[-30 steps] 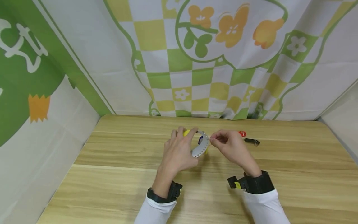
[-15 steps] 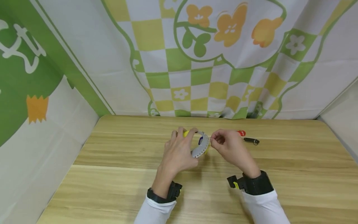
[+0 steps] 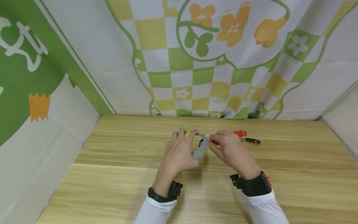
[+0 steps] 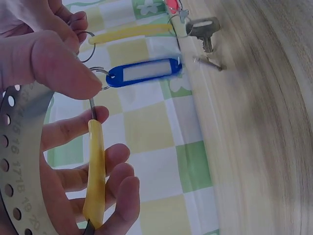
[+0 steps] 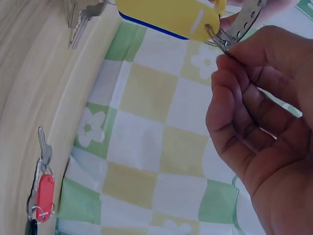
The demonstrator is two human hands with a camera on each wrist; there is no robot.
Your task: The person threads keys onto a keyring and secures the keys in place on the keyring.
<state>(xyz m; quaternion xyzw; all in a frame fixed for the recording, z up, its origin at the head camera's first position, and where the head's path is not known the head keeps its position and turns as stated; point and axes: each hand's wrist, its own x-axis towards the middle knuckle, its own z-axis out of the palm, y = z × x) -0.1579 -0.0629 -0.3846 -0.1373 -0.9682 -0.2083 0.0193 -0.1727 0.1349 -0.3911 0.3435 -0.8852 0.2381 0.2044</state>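
My left hand (image 3: 179,152) grips a curved grey metal key holder, its band (image 4: 22,161) pierced with numbered holes, by the yellow-coated handle (image 4: 96,171). Close beside the band, my right hand (image 3: 232,149) pinches the split ring (image 5: 220,41) of a yellow key tag (image 5: 166,14). Keys (image 4: 205,32) hang from that tag's far end in the left wrist view. A blue key tag (image 4: 144,72) dangles from a ring near my left thumb. Whether the pinched ring passes through a hole cannot be told.
Right of my right hand, a red key tag (image 3: 240,133) and a black key tag (image 3: 252,141) lie on the wooden table (image 3: 112,186) with keys. A checked curtain (image 3: 201,77) hangs along the table's back edge.
My right hand has turned at the wrist and its fingertips press closer to the grey band, which tilts slightly. More of the red tag shows. My left hand stays in place.
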